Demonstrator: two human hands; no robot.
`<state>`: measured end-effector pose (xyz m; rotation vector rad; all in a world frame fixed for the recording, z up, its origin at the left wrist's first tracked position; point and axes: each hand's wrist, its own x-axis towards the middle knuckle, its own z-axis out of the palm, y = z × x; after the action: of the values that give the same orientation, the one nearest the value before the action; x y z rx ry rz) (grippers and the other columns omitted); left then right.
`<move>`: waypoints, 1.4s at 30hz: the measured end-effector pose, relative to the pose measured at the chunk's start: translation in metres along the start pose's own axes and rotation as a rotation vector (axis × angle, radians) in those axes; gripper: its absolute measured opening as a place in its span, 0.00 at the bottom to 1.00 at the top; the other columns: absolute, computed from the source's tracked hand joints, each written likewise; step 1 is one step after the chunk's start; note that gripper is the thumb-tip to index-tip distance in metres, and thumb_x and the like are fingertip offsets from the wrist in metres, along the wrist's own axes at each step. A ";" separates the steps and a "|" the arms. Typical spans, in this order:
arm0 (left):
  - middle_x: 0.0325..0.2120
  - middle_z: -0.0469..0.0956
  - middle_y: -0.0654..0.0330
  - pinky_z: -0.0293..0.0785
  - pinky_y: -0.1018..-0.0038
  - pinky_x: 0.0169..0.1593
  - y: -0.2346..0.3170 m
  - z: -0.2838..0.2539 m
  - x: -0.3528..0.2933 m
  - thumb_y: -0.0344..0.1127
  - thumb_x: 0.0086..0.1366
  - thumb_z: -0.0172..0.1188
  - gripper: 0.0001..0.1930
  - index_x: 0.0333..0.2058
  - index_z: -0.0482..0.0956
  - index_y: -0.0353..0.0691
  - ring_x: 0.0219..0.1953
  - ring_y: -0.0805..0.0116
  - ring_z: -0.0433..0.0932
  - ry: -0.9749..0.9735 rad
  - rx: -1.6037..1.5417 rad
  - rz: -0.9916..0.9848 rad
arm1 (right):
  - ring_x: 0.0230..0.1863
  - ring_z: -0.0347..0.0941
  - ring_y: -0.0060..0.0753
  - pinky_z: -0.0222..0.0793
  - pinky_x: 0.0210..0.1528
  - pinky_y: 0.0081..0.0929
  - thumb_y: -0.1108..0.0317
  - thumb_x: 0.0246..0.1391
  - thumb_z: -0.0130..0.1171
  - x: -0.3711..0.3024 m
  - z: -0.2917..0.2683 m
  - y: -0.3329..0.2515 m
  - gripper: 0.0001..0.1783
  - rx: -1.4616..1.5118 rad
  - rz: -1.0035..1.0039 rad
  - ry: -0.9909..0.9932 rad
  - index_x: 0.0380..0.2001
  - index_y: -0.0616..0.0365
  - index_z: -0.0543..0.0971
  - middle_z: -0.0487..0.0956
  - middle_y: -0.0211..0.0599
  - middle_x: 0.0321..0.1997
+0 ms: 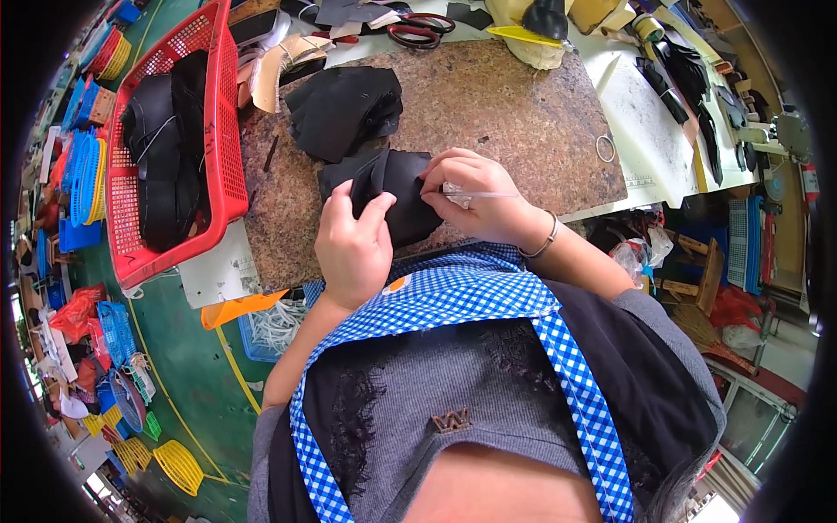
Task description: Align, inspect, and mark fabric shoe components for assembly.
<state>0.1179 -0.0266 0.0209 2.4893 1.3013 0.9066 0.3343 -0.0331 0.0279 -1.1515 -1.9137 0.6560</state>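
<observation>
My left hand [353,248] pinches a raised edge of one of the black sheet pieces [408,179], which look like leather or fabric. These pieces lie at the near part of a brown speckled stone slab [488,105]. At their right edge, my right hand [479,196] is closed round a thin, pale, pen-like stick [490,194]; its tip is hidden by the fingers. Just beyond my left hand, a fanned pile of similar black pieces [344,109] rests on the slab.
Left of the slab stands a red plastic basket [228,166] holding black pieces. Dark-handled scissors [418,33] lie at the slab's far edge. A metal ring [605,148] is at the right. Below the table's left side, a blue bin [253,342] holds white strips.
</observation>
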 end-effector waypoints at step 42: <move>0.30 0.73 0.53 0.73 0.61 0.38 0.000 -0.003 0.007 0.33 0.56 0.67 0.08 0.31 0.77 0.41 0.35 0.51 0.75 -0.017 -0.153 -0.047 | 0.34 0.79 0.32 0.75 0.39 0.27 0.79 0.49 0.57 0.003 -0.016 -0.003 0.01 0.266 0.103 -0.001 0.28 0.63 0.76 0.81 0.43 0.35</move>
<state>0.1195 -0.0211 0.0263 2.3360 1.2308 0.9351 0.3454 -0.0315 0.0399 -1.0832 -1.7151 0.9363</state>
